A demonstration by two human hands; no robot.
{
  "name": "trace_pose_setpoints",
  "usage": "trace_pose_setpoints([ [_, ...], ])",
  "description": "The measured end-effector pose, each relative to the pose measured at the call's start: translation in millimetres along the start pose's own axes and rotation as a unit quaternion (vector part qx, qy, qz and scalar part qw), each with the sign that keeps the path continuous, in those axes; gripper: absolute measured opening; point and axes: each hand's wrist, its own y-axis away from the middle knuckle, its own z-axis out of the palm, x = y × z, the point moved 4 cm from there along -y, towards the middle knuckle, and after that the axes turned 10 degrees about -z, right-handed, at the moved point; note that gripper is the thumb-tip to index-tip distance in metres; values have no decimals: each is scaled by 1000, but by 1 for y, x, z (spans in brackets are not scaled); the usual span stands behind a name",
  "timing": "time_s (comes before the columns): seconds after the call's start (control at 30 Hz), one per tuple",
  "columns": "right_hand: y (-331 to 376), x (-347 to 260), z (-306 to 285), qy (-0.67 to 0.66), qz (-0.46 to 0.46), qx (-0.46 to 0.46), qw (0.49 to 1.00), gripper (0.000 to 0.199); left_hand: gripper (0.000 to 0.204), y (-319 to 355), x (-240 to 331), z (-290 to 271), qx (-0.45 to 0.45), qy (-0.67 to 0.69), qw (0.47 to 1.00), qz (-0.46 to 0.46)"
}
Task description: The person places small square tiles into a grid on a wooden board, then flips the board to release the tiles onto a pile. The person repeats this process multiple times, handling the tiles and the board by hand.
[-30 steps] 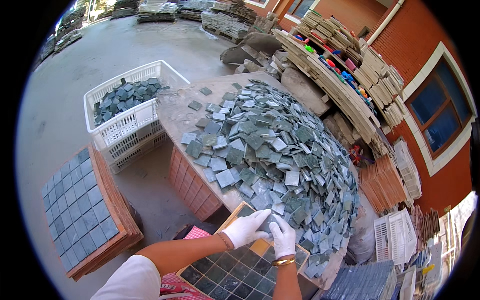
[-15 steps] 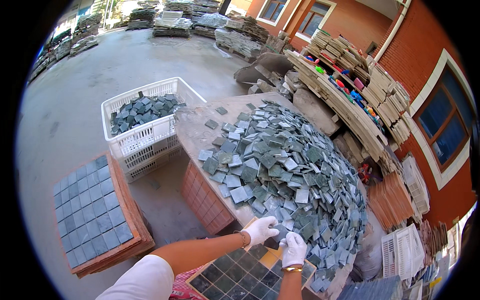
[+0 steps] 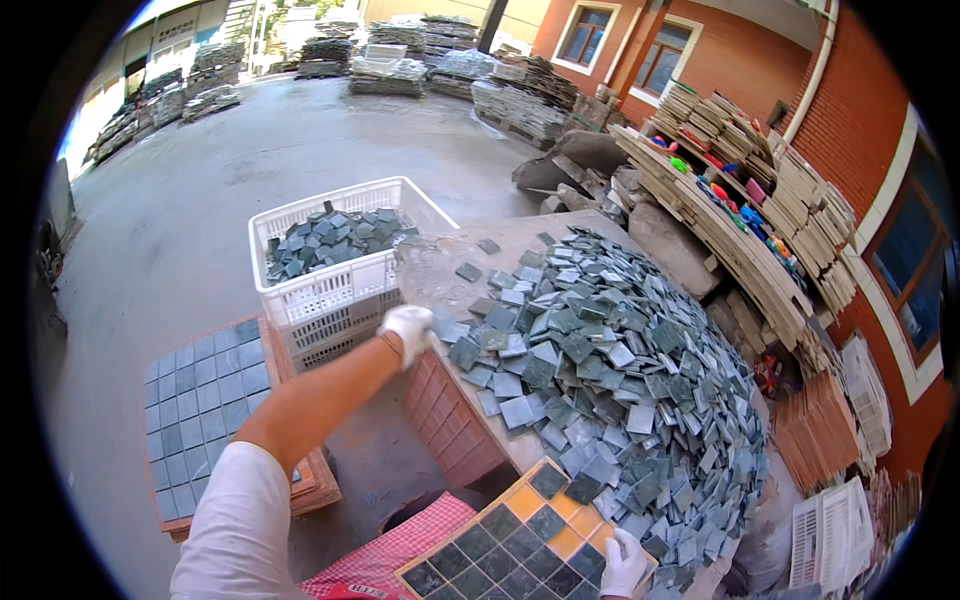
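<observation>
A shallow yellow tray (image 3: 566, 543), divided into square cells, lies by the table's near edge. Dark green square tiles (image 3: 502, 521) fill many cells, while several towards its upper right show bare yellow. My right hand (image 3: 625, 565), in a white glove, is at the tray's right side, its fingers curled together. What they pinch, if anything, is hidden. Out over the table's left edge is my left hand (image 3: 408, 333), gloved too and smeared by motion, close to loose tiles. Its fingers cannot be made out. A big heap of green-grey tiles (image 3: 620, 345) covers much of the table (image 3: 440, 262).
White plastic crates (image 3: 325, 300), the top one holding loose tiles, stand left of the table. Nearer, a stack of reddish trays (image 3: 325, 478) carries a grid of grey tiles (image 3: 205, 400). Stacked stone slabs (image 3: 730, 210) and white crates (image 3: 830, 535) line the right side.
My left hand has left my right hand and swung away to the table's left edge. My right hand stays at the tray. The view has turned, shifting the scene right and down.
</observation>
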Motion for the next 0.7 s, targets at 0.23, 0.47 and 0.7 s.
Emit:
trace_pose_setpoints([
  [0.23,-37,-68,-30,146,-148,256,944,32,69,-53,-139,-46,-56,748,568,-337],
  [0.47,-95,-67,-43,366,-27,158,917,57,35,48,75,0,-257,722,608,-206],
  [0.7,-60,-81,-13,204,-172,295,918,27,33,161,147,40,-228,649,711,-146],
])
